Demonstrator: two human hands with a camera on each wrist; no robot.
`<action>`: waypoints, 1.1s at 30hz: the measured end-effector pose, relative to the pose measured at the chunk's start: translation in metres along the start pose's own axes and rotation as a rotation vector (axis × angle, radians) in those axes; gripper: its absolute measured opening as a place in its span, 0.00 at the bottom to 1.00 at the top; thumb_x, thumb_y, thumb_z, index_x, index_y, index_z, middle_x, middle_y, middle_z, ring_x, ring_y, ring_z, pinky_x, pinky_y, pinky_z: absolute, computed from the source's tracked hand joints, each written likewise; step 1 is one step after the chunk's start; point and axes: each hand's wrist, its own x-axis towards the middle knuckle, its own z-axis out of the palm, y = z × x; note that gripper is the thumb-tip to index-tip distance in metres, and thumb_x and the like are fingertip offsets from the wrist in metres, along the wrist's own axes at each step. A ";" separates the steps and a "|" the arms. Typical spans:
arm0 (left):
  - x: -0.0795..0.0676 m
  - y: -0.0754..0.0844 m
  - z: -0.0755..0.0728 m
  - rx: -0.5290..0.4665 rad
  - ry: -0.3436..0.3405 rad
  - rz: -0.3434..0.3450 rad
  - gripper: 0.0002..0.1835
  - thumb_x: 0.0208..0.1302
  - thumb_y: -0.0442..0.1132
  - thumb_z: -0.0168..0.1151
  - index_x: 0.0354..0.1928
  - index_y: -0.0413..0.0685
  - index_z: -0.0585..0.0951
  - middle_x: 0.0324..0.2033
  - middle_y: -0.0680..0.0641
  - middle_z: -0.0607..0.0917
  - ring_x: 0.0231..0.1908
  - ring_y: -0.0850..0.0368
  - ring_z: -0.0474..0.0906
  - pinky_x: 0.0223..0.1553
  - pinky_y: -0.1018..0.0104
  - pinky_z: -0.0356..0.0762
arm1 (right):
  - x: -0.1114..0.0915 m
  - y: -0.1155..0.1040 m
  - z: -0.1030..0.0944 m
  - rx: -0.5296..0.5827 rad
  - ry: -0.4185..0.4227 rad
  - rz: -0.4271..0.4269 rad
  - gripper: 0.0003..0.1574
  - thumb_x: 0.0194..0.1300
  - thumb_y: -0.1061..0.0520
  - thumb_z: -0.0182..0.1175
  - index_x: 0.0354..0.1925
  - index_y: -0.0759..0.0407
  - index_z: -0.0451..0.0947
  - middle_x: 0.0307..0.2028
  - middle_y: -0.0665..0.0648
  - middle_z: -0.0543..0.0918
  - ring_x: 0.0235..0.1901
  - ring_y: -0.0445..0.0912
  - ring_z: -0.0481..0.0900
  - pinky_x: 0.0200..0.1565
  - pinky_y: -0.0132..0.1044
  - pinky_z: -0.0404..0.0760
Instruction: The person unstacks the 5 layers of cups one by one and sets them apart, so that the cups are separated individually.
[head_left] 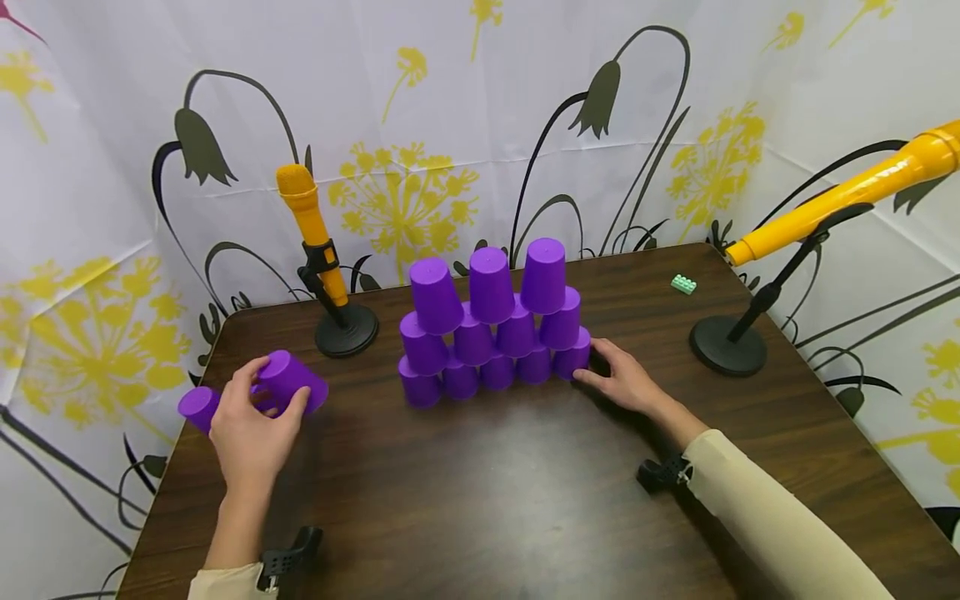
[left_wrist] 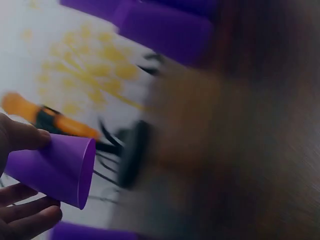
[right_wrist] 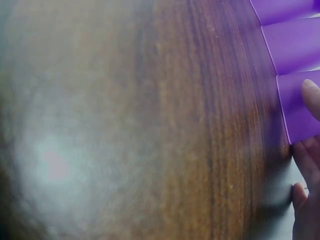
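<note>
Purple cups stand upside down in a stepped stack, with three cups in the top row (head_left: 491, 287) and wider rows below. Left of the stack my left hand (head_left: 251, 417) holds one purple cup (head_left: 296, 383) by its sides, tilted with its mouth toward the lower right. The left wrist view shows the thumb above this cup (left_wrist: 55, 162) and fingers below. My right hand (head_left: 622, 379) holds the bottom row's rightmost cup (head_left: 572, 357), thumb on its front and fingers at its far side. Beyond the left hand is another purple cup (head_left: 199, 407), partly hidden.
A yellow microphone (head_left: 311, 229) on a black stand (head_left: 347, 332) is behind the left hand. Another yellow microphone (head_left: 847, 196) leans on its stand (head_left: 727, 346) at the right. A small green toy brick (head_left: 683, 284) lies near the back edge of the brown table (head_left: 480, 500).
</note>
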 end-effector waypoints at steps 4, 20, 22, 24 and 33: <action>-0.007 -0.021 0.016 0.074 -0.002 -0.001 0.35 0.47 0.43 0.79 0.60 0.48 0.77 0.47 0.36 0.81 0.40 0.37 0.81 0.37 0.51 0.80 | -0.001 0.000 0.000 -0.002 -0.004 0.008 0.39 0.64 0.49 0.67 0.67 0.63 0.67 0.60 0.65 0.75 0.62 0.59 0.70 0.62 0.57 0.66; -0.008 -0.035 0.032 0.245 -0.003 0.006 0.34 0.46 0.40 0.79 0.58 0.44 0.78 0.44 0.33 0.81 0.33 0.27 0.78 0.30 0.33 0.76 | -0.001 -0.001 0.000 0.002 0.004 0.025 0.39 0.64 0.49 0.67 0.67 0.62 0.67 0.60 0.64 0.75 0.62 0.58 0.71 0.62 0.57 0.66; -0.009 -0.035 0.033 0.243 0.012 0.008 0.33 0.46 0.39 0.79 0.57 0.44 0.78 0.45 0.33 0.80 0.33 0.27 0.78 0.31 0.33 0.75 | -0.001 0.000 0.000 0.002 0.010 0.018 0.39 0.64 0.50 0.67 0.67 0.62 0.67 0.60 0.64 0.76 0.62 0.58 0.71 0.62 0.57 0.67; -0.009 -0.035 0.034 0.244 0.024 0.006 0.33 0.46 0.38 0.79 0.57 0.43 0.78 0.45 0.33 0.79 0.33 0.26 0.77 0.30 0.33 0.75 | -0.001 0.001 0.001 0.001 0.015 0.012 0.38 0.64 0.50 0.67 0.67 0.62 0.68 0.59 0.64 0.76 0.62 0.58 0.71 0.62 0.56 0.67; -0.009 -0.035 0.032 0.255 0.023 0.005 0.34 0.46 0.38 0.79 0.59 0.45 0.78 0.46 0.33 0.77 0.30 0.25 0.76 0.28 0.32 0.74 | 0.001 0.000 0.001 0.004 0.007 0.005 0.38 0.64 0.50 0.67 0.66 0.63 0.68 0.59 0.65 0.76 0.61 0.59 0.71 0.62 0.57 0.67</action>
